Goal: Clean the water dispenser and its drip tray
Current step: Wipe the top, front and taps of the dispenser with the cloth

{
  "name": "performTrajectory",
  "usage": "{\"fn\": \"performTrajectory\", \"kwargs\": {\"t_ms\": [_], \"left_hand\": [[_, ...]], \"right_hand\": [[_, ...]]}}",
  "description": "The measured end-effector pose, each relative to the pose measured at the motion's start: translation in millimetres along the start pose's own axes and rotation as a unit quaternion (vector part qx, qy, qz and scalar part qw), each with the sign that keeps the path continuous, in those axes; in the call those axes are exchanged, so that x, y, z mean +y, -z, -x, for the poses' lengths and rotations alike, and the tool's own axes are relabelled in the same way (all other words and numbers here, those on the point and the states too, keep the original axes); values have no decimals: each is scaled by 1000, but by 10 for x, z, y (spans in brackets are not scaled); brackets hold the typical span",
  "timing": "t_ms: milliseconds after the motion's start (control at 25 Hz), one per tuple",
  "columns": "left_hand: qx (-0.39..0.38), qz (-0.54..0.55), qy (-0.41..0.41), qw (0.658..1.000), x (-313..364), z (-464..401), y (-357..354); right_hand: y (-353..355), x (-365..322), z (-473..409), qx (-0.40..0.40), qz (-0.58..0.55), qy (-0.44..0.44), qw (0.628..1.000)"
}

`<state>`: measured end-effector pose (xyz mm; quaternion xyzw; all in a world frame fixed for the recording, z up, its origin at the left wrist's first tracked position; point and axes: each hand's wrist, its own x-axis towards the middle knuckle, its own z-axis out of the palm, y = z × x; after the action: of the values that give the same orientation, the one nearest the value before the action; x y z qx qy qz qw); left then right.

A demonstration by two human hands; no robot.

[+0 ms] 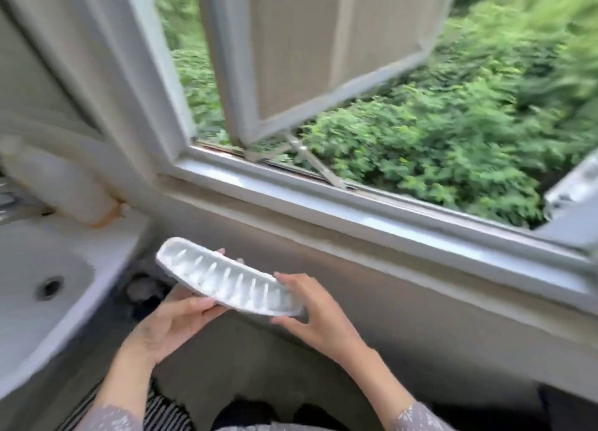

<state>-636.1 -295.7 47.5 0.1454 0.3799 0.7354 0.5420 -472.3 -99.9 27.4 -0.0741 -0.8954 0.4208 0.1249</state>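
Observation:
I hold the drip tray (223, 280), a long curved white plastic piece with raised ribs inside, in both hands in front of the wall below the window. My left hand (168, 324) grips its near long edge from below, fingers under the tray. My right hand (310, 311) clasps the tray's right end, thumb below and fingers over the rim. The tray is tilted with its open side facing me. The water dispenser is not in view.
A white sink (48, 304) with a drain hole sits at the left. A white bottle (64, 191) lies on the ledge behind it. An open window (310, 184) with a swung-out sash shows green bushes outside. The picture is motion-blurred.

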Motion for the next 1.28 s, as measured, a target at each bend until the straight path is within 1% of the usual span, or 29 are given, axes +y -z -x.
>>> {"fn": "performTrajectory", "kwargs": {"t_ms": [160,280,360,440,520,600,640,720,800,880,920,960,1120,1280], "left_hand": [[35,-93,102,990,-504,-427,-376],[11,-179,187,966,-969,-739,-617],[-21,-217,248,944,-1272,-938,-824],[-91,-258,297,915,-1559,-1127,-1073],[-154,-285,325,888,-1858,-1313,-1349],[-183,-314,329,872,-2114,-1442,-1594],[-205,-332,328,860,-2226,-1483,-1741],[-266,-377,326,825,-2495,-1514,-2047],[-307,-417,309,798,-2712,-1503,-2305],[-357,-457,295,759,-2969,-1456,-2615],[-373,-477,285,743,-3107,-1454,-2750],[-383,-491,270,734,-3210,-1475,-2863],[-434,-534,217,692,-3675,-1447,-3294],[-473,-606,100,632,-3925,-1247,-3535]], "right_hand": [[281,340,889,116,47,-88,988],[424,516,1610,172,106,-186,961],[469,545,2072,217,123,-261,933],[474,497,2472,265,115,-331,898],[443,401,2819,319,95,-398,855],[369,272,3023,363,72,-453,811],[325,220,3108,391,66,-479,783],[229,88,3288,446,50,-534,717],[184,-4,3405,479,41,-564,671],[174,-89,3603,526,29,-584,618],[185,-119,3679,541,22,-589,599],[216,-116,3724,547,17,-592,592],[372,22,4054,586,5,-609,535],[641,371,4337,584,7,-619,525]]}}
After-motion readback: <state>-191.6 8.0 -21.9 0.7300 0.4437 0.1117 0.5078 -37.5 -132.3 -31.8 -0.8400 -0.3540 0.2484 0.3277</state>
